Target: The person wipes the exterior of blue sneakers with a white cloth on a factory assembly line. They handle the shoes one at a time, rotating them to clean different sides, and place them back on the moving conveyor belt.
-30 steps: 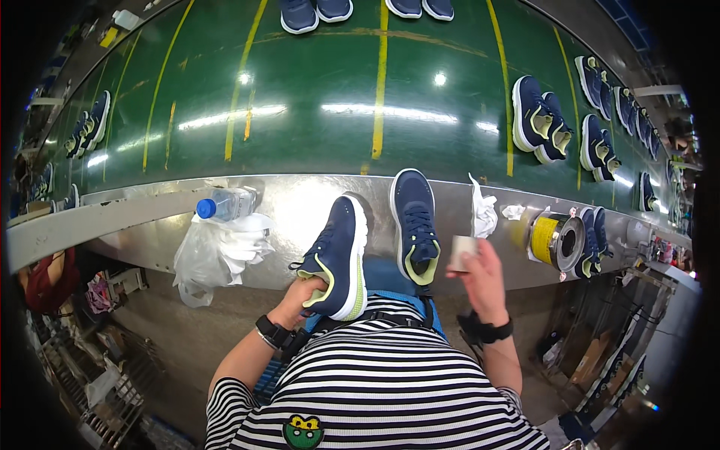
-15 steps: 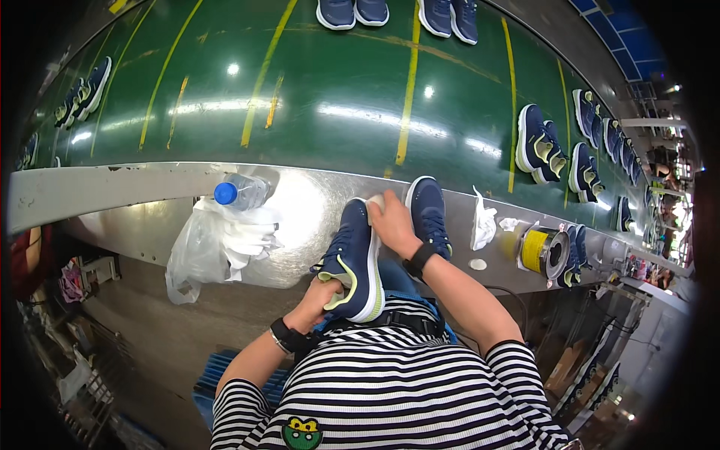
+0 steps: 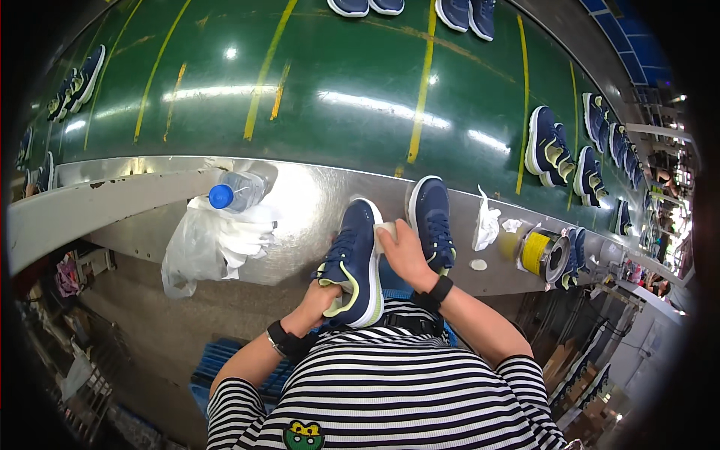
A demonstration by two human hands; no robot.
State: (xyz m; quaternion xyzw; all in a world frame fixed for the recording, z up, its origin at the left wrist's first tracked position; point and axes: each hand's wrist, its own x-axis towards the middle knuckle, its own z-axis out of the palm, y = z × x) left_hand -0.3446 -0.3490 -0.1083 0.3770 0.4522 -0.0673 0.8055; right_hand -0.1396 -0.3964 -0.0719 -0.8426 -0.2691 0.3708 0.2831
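A navy sneaker (image 3: pixel 349 247) with a white sole and lime lining is tilted toe-forward in front of me. My left hand (image 3: pixel 321 301) is closed on its heel, fingers partly hidden in the shoe opening. My right hand (image 3: pixel 407 259) pinches a small off-white pad (image 3: pixel 385 234) against the right side of the sole, near the forefoot. Just right of that hand, a second navy sneaker (image 3: pixel 431 217) rests toe-forward on the metal ledge (image 3: pixel 315 187).
A green conveyor belt (image 3: pixel 210 120) with yellow lines carries several navy sneakers (image 3: pixel 550 150). On the ledge to the left are a blue-capped bottle (image 3: pixel 241 192) and a plastic bag (image 3: pixel 191 251) with white tissues. Crumpled tissue (image 3: pixel 486 223) and a yellow-labelled tin (image 3: pixel 535 251) lie right.
My right hand with the pad has slid back along the sole side toward me, showing more of the pad. The belt's shoes have shifted right. My left hand keeps its hold.
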